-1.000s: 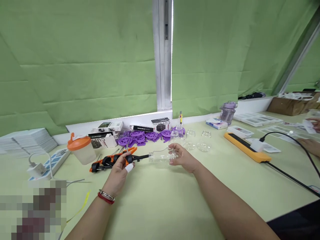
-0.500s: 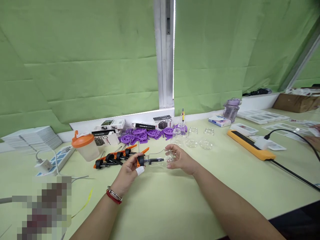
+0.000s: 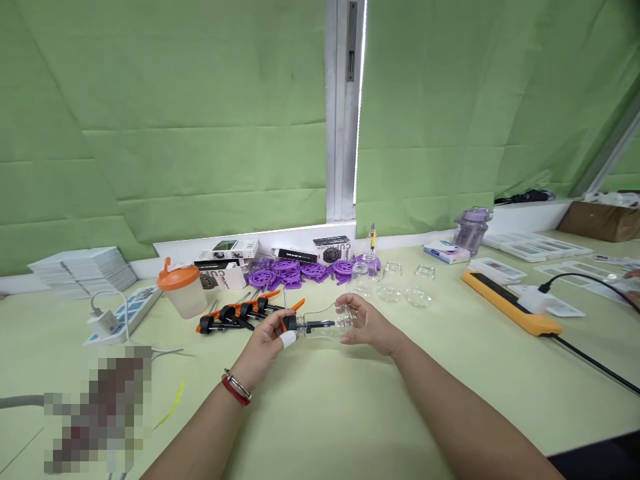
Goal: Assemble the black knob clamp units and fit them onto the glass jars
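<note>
Pinching a black cap (image 3: 290,324), the left hand (image 3: 265,347) is meeting a clear bottle (image 3: 325,313) that the right hand (image 3: 373,329) is clasping sideways above the table (image 3: 320,420). The stem (image 3: 320,325) is already sitting inside; the grip is partly hiding whether the cap is closing fully. Spare caps (image 3: 245,311) are crowding the left hand; uncapped bottles (image 3: 393,287) and purple parts (image 3: 315,271) are waiting behind.

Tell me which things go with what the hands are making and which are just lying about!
Part of the job:
bottle, in the right hand
black-and-orange top, in the left hand
other tops, probably, as they look alike
other clear bottles, probably

Just lying about, it seems:
orange-lidded cup
purple jug
orange power strip
yellow ribbon
</note>
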Action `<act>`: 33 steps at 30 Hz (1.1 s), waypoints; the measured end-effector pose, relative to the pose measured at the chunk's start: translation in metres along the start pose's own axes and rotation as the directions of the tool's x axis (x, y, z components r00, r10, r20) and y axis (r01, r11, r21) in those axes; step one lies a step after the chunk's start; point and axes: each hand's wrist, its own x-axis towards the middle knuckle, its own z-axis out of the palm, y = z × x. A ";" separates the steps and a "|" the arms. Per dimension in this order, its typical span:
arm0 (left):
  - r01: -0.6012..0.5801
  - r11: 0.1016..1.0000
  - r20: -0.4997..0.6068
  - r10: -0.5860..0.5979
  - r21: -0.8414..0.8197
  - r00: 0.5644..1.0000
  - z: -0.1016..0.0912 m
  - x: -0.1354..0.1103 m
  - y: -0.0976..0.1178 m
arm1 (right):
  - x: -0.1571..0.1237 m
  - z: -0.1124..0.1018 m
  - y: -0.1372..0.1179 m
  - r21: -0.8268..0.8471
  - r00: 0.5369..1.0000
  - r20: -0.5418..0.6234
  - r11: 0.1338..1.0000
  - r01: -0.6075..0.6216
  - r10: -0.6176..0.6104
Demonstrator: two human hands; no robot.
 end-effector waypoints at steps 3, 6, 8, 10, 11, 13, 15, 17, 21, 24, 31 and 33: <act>0.002 1.000 0.002 -0.002 0.003 1.000 0.001 0.000 0.000 | -0.001 0.001 -0.001 -0.005 1.000 0.003 1.000 -0.014 0.014; 0.006 1.000 0.012 -0.006 -0.022 1.000 0.002 -0.001 -0.001 | -0.001 0.002 -0.003 -0.010 1.000 0.008 1.000 -0.021 0.021; 0.014 0.999 0.018 -0.013 -0.050 1.000 0.003 -0.001 -0.001 | -0.001 0.002 -0.003 -0.007 1.000 0.008 1.000 -0.019 0.019; 0.020 0.997 0.019 -0.019 -0.072 1.000 0.003 0.000 -0.001 | -0.001 0.002 -0.002 0.002 1.000 0.007 1.000 -0.021 0.021; 0.022 0.997 0.017 -0.021 -0.077 1.000 0.003 0.000 -0.001 | -0.001 0.002 -0.001 0.008 1.000 0.007 1.000 -0.022 0.022; 0.026 0.997 0.010 -0.025 -0.078 1.000 0.003 0.000 -0.001 | 0.000 0.002 0.000 0.017 1.000 0.008 1.000 -0.022 0.021; 0.034 0.996 0.003 -0.034 -0.077 0.999 0.003 0.000 -0.001 | 0.000 0.002 0.001 0.025 1.000 0.010 0.999 -0.026 0.026; 0.047 0.995 -0.001 -0.047 -0.084 0.999 0.002 0.000 -0.002 | 0.000 0.002 0.002 0.036 0.999 0.015 0.998 -0.045 0.044; 0.063 0.992 -0.015 -0.065 -0.106 0.998 0.000 0.001 -0.002 | 0.001 0.004 0.002 0.068 0.996 -0.016 0.994 -0.089 0.090; 0.066 0.992 -0.030 -0.070 -0.108 0.997 0.000 0.001 -0.002 | 0.003 0.007 0.001 0.071 0.992 -0.041 0.991 -0.113 0.116; 0.074 0.992 -0.072 -0.082 -0.107 0.994 -0.002 0.001 0.000 | 0.000 0.007 -0.005 0.092 0.984 -0.025 0.981 -0.173 0.176; 0.067 0.993 -0.078 -0.075 -0.097 0.994 -0.004 0.001 0.000 | -0.003 0.004 -0.006 0.119 0.982 0.037 0.975 -0.189 0.186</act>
